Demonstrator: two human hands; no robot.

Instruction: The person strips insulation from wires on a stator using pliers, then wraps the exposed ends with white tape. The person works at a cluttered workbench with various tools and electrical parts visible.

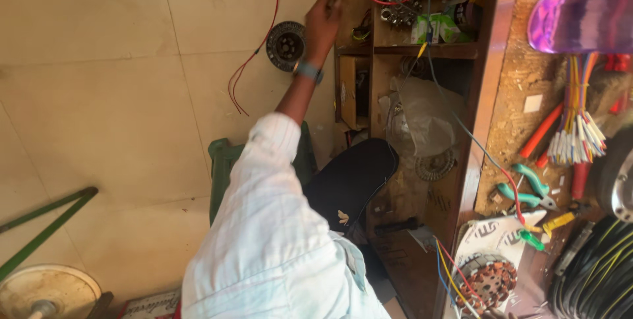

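While one arm in a pale striped sleeve [277,227] stretches away from the camera, its hand [323,19] — which of the person's two cannot be told — rests against the front edge of a wooden shelf unit [343,49], fingers curled at the upright; whether they grip anything cannot be told. A watch [308,70] circles the wrist. Just beside the hand, a dark round metal disc [286,45] lies on the pale tiled floor [99,95], with thin red wires [254,55] trailing past it. That floor stretches open on the side away from the shelves. Below the arm sit a green stool [223,161] and a black cushion [353,177]. Beyond the shelves, a crowded workbench [527,68] holds green-handled pliers [527,190], a bundle of coloured wires [579,128] and a wound motor stator [488,283] near its edge. No other hand shows.
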